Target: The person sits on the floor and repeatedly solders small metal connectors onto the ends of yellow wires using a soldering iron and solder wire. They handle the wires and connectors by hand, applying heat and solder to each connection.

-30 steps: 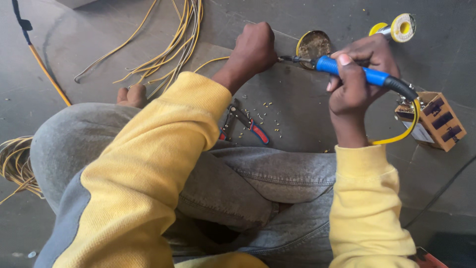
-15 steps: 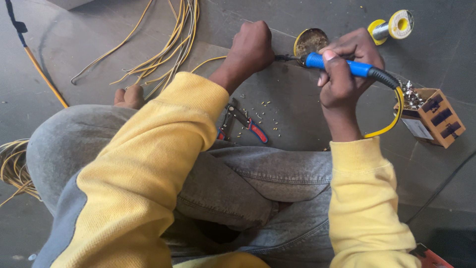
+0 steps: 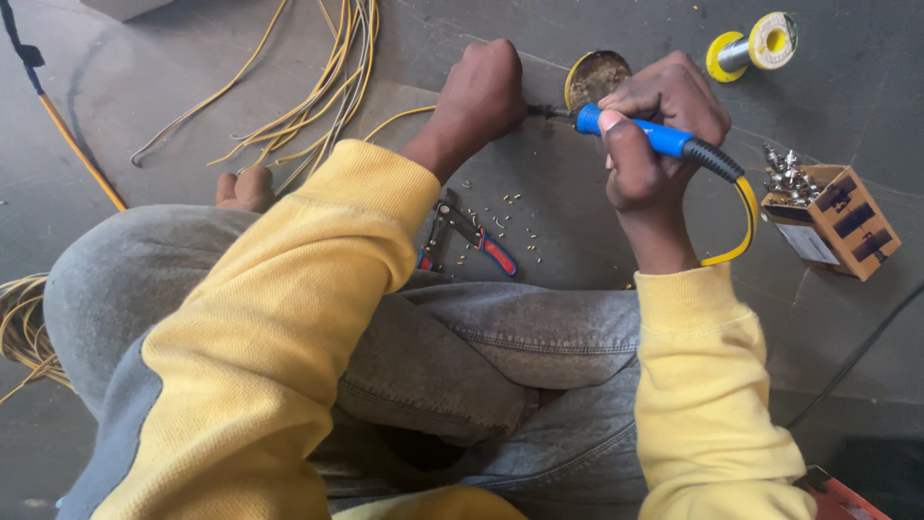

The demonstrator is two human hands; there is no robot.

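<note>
Soldering iron (image 3: 654,140) gripped over the floor, tip at a yellow wire.

Right hand (image 3: 664,135) wraps its fingers closed around the blue handle, angled so the tip meets the wire end (image 3: 404,117) pinched in the closed left hand (image 3: 481,96), beside the round flux tin (image 3: 597,77) kept within reach. Nearby on the grey floor (image 3: 597,231) lie red-handled wire strippers (image 3: 472,236) among insulation scraps; a solder spool (image 3: 756,46) and a cardboard box of metal parts (image 3: 833,217) sit toward the right edge, loose yellow wires (image 3: 318,87) toward the far left.

A soldering iron (image 3: 664,143) with a blue handle, black collar and yellow cord lies slanted in the upper right of the frame, its metal tip pointing left toward a thin yellow wire (image 3: 399,116) that curves across the grey floor at upper centre.
</note>
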